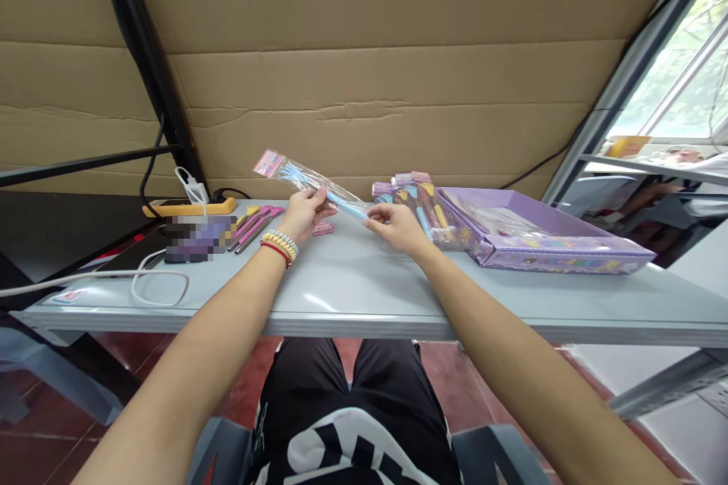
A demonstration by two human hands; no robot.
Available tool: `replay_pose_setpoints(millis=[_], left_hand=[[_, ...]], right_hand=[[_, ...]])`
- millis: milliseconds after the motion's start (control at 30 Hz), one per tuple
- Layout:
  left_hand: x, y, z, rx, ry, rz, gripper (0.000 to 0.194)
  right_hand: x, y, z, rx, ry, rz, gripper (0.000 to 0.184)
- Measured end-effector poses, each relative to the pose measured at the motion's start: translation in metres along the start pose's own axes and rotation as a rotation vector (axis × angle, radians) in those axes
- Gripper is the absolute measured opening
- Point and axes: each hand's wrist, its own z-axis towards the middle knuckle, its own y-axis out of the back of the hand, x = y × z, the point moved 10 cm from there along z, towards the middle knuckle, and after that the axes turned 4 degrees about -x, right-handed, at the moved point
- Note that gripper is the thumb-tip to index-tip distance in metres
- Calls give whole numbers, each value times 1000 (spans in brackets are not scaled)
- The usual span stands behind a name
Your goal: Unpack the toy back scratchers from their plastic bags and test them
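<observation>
Midway, left fingers [321, 196] grip the slanting packet [302, 177]; right fingers [383, 211] pinch its lower end.

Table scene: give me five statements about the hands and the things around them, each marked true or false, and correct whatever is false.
1. The left hand and the right hand both hold one clear bag. True.
2. The bracelets are on the right wrist. False: the bracelets are on the left wrist.
3. The purple box stands on the table. True.
4. The pen-like sticks lie inside the purple box. False: the pen-like sticks lie on the table, left of the left hand.
5. A white plug stands on the yellow power strip. True.
</observation>
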Motion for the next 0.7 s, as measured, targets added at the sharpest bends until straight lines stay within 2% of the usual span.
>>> replay_pose_setpoints(millis=[200,267,333,433,533,633,700], left_hand=[[2,-6,-4,33,36,-5,20],[-4,0,-1,-26,-12,-66,22],[-15,20,2,-173,-97,-155,22],[-26,59,5,-446,-202,-245,13],[-31,84,5,-620,-229,-269,7],[-32,85,7,-624,-202,-259,9],[-32,75,8,-555,-193,-241,12]], right_hand=[[2,-1,-1,23,-7,-74,24],[1,0,0,16,-1,-114,21],[-3,4,1,-22,-23,-115,17],[-11,11,5,-81,-86,39,13],[-17,24,8,-178,-151,319,17],[-23,38,6,-266,-230,543,22],[-24,35,4,-201,-279,587,26]])
